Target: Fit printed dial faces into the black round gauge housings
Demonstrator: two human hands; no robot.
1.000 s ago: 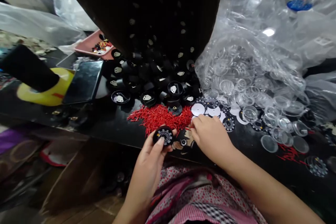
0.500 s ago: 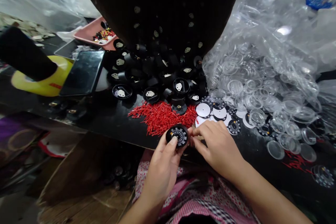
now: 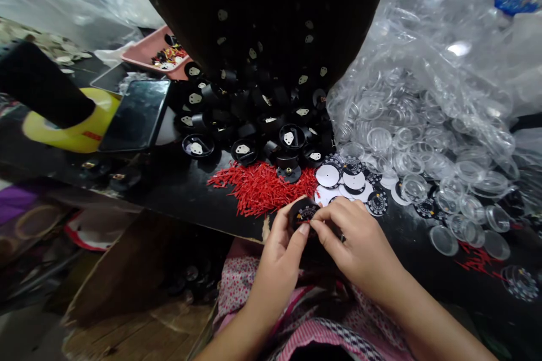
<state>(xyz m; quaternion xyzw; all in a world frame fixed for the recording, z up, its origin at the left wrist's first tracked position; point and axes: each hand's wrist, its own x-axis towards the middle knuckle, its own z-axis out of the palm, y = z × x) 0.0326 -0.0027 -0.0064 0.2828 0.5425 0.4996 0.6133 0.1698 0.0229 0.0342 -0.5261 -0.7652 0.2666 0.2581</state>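
Note:
My left hand (image 3: 282,248) grips a round black housing (image 3: 302,213) with a numbered dial face, its thumb at the lower rim. The fingers of my right hand (image 3: 349,228) are pinched over the dial's face, with a bit of red at the fingertips, apparently a small red pointer. Just beyond my hands lies a heap of red pointers (image 3: 265,189). Beside it, to the right, are loose dial discs (image 3: 353,180), some white side up. Many black housings (image 3: 245,149) with pale plates inside are piled behind the red heap.
Clear round covers (image 3: 415,189) spill from a plastic bag (image 3: 449,56) on the right. At the left stand a phone (image 3: 135,115), a yellow tape roll (image 3: 63,135) and a pink tray (image 3: 148,51) of small parts. A cardboard box (image 3: 110,304) sits below the table edge.
My left hand has moved right with the housing, which is now tilted. My right fingertips have come from beside the housing onto its dial face.

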